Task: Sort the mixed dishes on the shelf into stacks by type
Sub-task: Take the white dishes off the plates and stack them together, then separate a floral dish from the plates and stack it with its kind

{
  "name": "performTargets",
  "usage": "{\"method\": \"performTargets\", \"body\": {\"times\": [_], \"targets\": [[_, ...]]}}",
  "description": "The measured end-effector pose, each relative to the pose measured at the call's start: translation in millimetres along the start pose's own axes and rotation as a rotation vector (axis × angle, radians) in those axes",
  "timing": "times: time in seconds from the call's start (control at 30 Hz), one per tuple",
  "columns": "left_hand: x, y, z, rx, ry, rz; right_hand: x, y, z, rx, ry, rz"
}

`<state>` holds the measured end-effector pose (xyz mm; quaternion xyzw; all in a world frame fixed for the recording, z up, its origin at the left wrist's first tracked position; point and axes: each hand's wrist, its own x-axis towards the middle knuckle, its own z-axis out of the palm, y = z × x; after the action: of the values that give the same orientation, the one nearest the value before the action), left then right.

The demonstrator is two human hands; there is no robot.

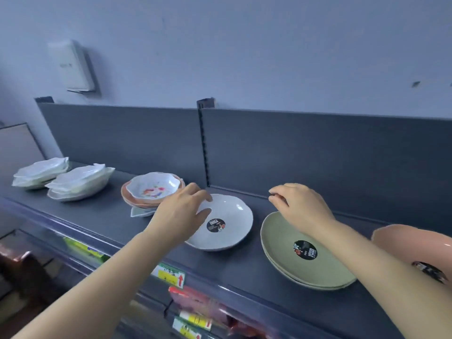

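Observation:
On the dark grey shelf [110, 211] a white round plate [230, 216] with a black sticker lies in the middle. My left hand [181, 214] rests over its left rim, fingers apart, thumb on the plate's inside. To the right stands a stack of green plates [293, 260]; my right hand [298, 204] hovers above its far rim, fingers curled, holding nothing. A pink plate [401, 243] sits at the far right. Left of the white plate, a flowered scalloped bowl [156, 187] tops pink plates [127, 199]. Two stacks of white leaf-shaped dishes [78, 184] [39, 172] stand at the left.
A grey back panel with a slotted upright [204, 148] runs behind the shelf. A white box [71, 64] hangs on the wall above. Price tags [171, 275] line the shelf's front edge, with packaged goods on the shelves below.

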<state>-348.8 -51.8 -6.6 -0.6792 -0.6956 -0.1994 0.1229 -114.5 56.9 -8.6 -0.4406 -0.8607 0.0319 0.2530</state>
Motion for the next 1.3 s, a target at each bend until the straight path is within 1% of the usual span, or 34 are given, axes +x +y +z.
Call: {"method": "performTargets", "body": {"times": [0.2,0.33,0.5,0.73,0.9,1.1,1.3], "targets": [[-44,-62,-28,0.065,0.030,-0.142,28,-70,28,0.043,-0.083,-0.136],[-67,-108,-42,0.095,0.038,-0.207,45,-120,47,0.053,-0.100,-0.226],[-81,-172,-52,0.087,0.024,-0.248,69,-178,81,0.012,-0.117,-0.259],[-86,-267,-63,0.076,0.027,-0.217,109,-245,135,-0.056,-0.188,-0.158],[-86,-321,-66,0.053,0.007,-0.188,126,-275,167,-0.111,-0.207,-0.084],[-85,-364,-56,0.019,-0.002,-0.167,144,-288,190,-0.167,-0.240,-0.022],[-78,-384,-39,-0.011,0.005,-0.165,162,-287,211,-0.188,-0.265,0.010]]}}
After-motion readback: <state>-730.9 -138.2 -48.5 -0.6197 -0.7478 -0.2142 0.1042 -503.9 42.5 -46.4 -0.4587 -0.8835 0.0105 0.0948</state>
